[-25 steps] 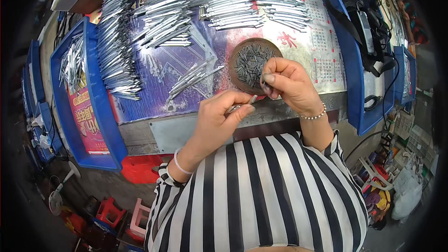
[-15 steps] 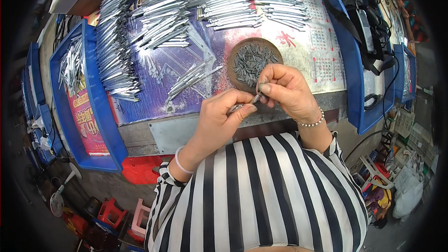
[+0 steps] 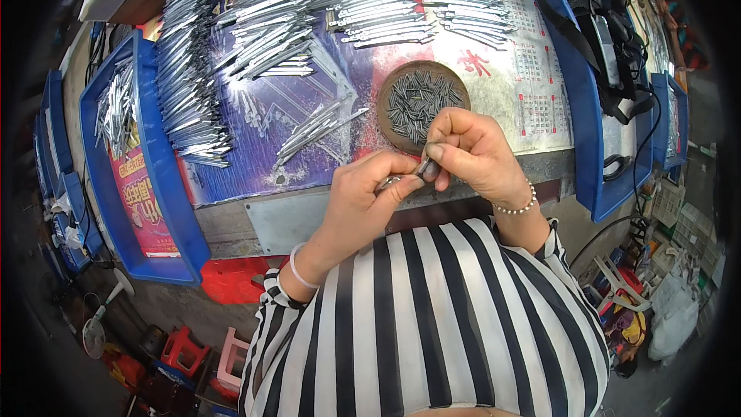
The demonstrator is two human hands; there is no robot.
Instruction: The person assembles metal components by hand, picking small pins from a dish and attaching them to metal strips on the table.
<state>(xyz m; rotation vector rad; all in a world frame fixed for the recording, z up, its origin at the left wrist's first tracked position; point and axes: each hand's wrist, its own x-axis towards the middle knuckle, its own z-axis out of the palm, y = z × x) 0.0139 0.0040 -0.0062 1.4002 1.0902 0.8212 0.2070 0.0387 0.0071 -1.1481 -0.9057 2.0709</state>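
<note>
Over the front edge of the worktable, my two hands meet at their fingertips. My left hand (image 3: pixel 361 191) is closed, thumb against bent forefinger, on slim shiny metal pieces (image 3: pixel 391 179) that show between its fingers. My right hand (image 3: pixel 480 156) pinches with thumb and forefinger at a small grey metal piece (image 3: pixel 424 166) by the left fingertips; its exact shape is mostly hidden. Just beyond the right hand stands a round brown bowl (image 3: pixel 384 120) full of short grey metal pins (image 3: pixel 421 100). Left of it, several loose metal strips (image 3: pixel 316 135) lie on the table.
Long rows of flat metal strips (image 3: pixel 270 31) cover the table's far side. A blue tray (image 3: pixel 181 216) with more strips stands at the left. Another blue tray (image 3: pixel 590 177) at the right holds a black strap and device. Red stools (image 3: pixel 185 351) are on the floor lower left.
My right thumb and forefinger have shifted slightly, and more of the grey metal piece shows between the hands. My left hand has stayed nearly still.
</note>
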